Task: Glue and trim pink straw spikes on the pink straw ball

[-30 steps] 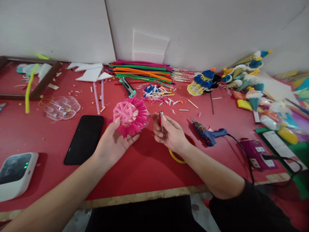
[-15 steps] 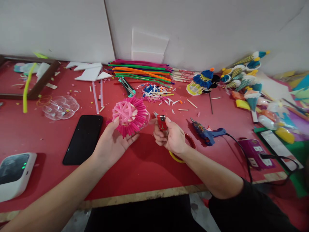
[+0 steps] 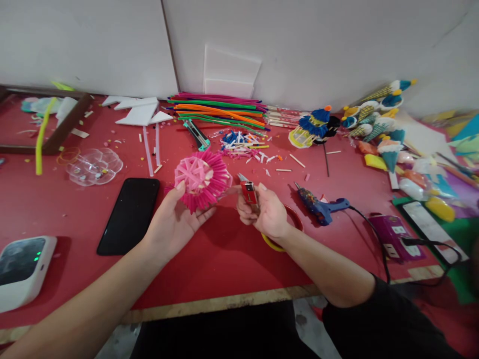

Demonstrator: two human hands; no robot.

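My left hand cups a pink spiky ball made of cut straws, thumb pressed against its left side. Just to its right, my right hand is closed round a small red lighter with a metal top, tilted towards the ball. The lighter's top sits a few centimetres from the ball's straws. Both hands hover over the red table.
A black phone lies left of my left hand. A blue glue gun with its cord, a purple power strip and a yellow-red ring lie to the right. Straw bundles, straw scraps and straw crafts line the back.
My right hand has turned the lighter from edge-on to showing its red flat side and tilted it towards the pink ball. The left hand and ball have stayed put.
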